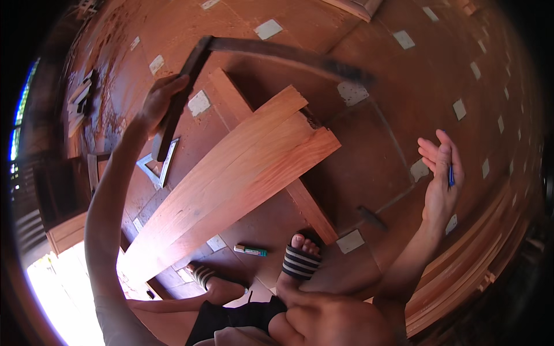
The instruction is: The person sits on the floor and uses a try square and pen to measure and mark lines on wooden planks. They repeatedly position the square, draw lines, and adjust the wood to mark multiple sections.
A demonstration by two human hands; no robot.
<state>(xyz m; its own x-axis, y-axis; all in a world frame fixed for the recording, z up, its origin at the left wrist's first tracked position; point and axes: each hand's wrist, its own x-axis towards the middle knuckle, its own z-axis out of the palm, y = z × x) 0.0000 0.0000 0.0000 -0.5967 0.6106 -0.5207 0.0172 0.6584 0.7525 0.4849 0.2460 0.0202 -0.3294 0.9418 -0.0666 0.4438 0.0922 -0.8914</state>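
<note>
The left hand is gripping one leg of a dark L-shaped square, whose second leg is extending to the right past the far end of a wide wooden board; its tip is appearing blurred. The board is lying across a wooden crosspiece, and its far end is showing a dark, rough notch. The right hand is holding a blue pen, its fingers extending, well apart from the board. A white-and-green tube is lying on the tiled floor near a striped sandal. Long planks are lying at the lower right.
</note>
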